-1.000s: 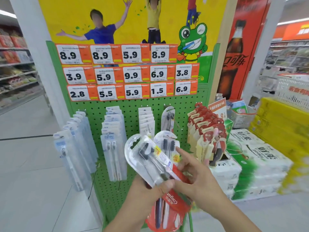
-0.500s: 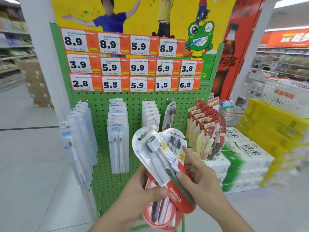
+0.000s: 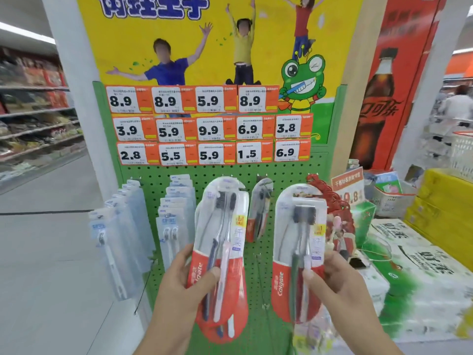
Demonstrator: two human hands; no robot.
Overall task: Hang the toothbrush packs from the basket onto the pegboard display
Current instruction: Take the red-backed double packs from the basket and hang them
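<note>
My left hand point(image 3: 179, 285) grips a stack of red-and-clear Colgate toothbrush packs point(image 3: 222, 242), held upright in front of the green pegboard point(image 3: 281, 170). My right hand point(image 3: 337, 283) grips another red-and-clear Colgate pack point(image 3: 299, 239), also upright, a little to the right of the first. One matching pack point(image 3: 259, 211) hangs on a peg between them. Clear blue packs point(image 3: 120, 226) hang at the left, more clear packs point(image 3: 174, 213) beside them, and red packs point(image 3: 332, 201) at the right. The basket is not in view.
Orange price tags point(image 3: 210, 129) fill the top of the board under a yellow frog poster point(image 3: 302, 80). White cartons point(image 3: 409, 252) and yellow boxes point(image 3: 445, 201) are stacked at the right. A white pillar point(image 3: 71, 98) and open aisle floor lie to the left.
The packs were bunched together in both hands. Now my right hand has drawn one pack away to the right, and both hands hold their packs upright and higher before the board.
</note>
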